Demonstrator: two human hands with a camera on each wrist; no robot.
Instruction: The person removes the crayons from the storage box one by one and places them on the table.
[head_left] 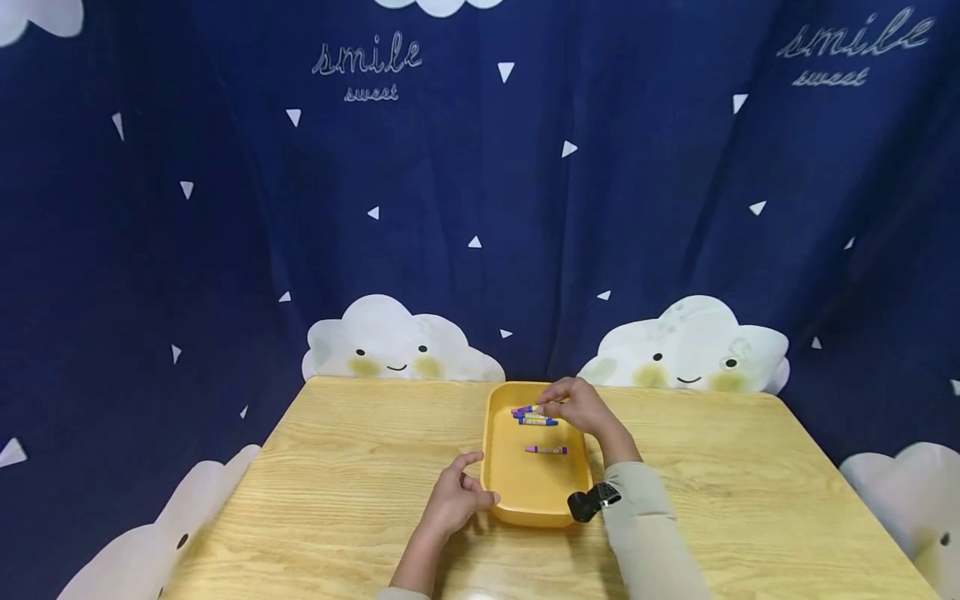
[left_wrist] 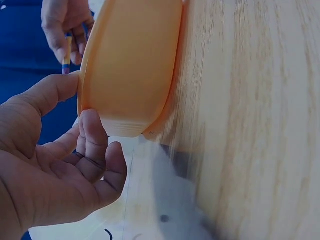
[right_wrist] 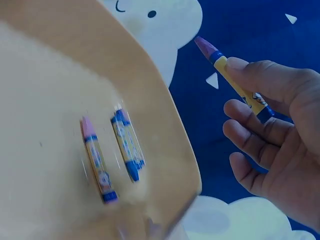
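Note:
A yellow-orange plastic tray (head_left: 536, 492) lies lengthwise on the table, holding several crayons. My left hand (head_left: 452, 498) grips its near-left rim, with fingers at the outer wall (left_wrist: 135, 60). Over the far end, my right hand (head_left: 581, 406) pinches a purple-tipped crayon (right_wrist: 230, 75) in a yellow wrapper between thumb and fingers. In the right wrist view this crayon is raised beyond the rim, tip pointing up. Below it, blue crayons (head_left: 537, 422) lie side by side on the tray floor. A pink-purple crayon (head_left: 546, 450) lies apart from them, closer to the tray's middle.
The wooden table (head_left: 360, 467) extends to both sides of the tray. Behind it hangs a dark blue curtain (head_left: 450, 183) with white triangles and smiling clouds. A black wrist camera (head_left: 592, 502) sits on my right wrist, beside the tray's near-right corner.

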